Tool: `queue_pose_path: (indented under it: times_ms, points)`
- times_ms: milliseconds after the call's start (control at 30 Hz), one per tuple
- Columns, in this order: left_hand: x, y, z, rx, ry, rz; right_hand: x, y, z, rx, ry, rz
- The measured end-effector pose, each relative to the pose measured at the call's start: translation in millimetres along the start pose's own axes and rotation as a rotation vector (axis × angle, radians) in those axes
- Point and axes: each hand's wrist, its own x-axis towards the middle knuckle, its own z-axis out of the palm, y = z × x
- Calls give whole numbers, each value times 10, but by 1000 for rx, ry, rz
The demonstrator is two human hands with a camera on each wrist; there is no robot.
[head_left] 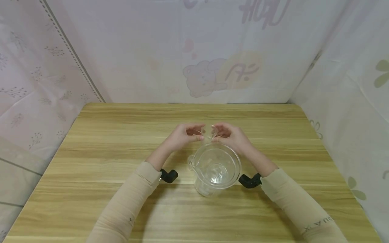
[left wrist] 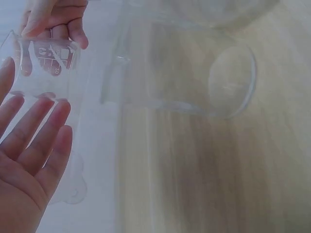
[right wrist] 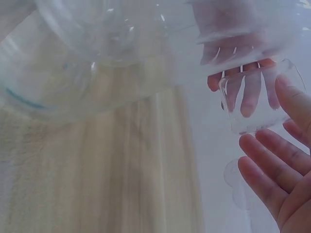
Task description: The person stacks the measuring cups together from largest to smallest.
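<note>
Between my two hands is a small clear glass beaker [head_left: 209, 131], with white graduation marks showing in the left wrist view [left wrist: 62, 56]. My left hand [head_left: 186, 135] grips its left side between thumb and fingertips. From the right, my right hand [head_left: 229, 135] holds the opposite side the same way. In the right wrist view, fingers of the far hand show through the glass wall [right wrist: 265, 104]. Nearer to me, between the forearms, stands a much larger clear glass beaker [head_left: 203, 188] with a wide rim and a pouring lip towards the left.
The wood-grain table [head_left: 121, 152] extends around the glassware. A pale printed cloth [head_left: 146, 54] hangs behind it, with more cloth at both sides. Black wrist mounts [head_left: 169, 176] on both arms flank the large beaker closely.
</note>
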Motion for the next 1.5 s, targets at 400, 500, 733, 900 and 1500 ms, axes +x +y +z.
queue_pose_path:
  times_ms: [400,500,733,900,1500]
  points:
    - [9,97,-4,-58,32,24,-8,-116,-46,88,13,-75]
    - [-4,146,-7,-58,41,24,-14,-149,-64,100,15,-105]
    - [-28,256,-22,-98,48,62,-36,-264,-114,108,29,-115]
    - [-40,327,-34,-115,53,98,-62,-357,-147,115,33,-121]
    - [-208,750,9,-44,74,170,-258,-666,-233,118,146,-235]
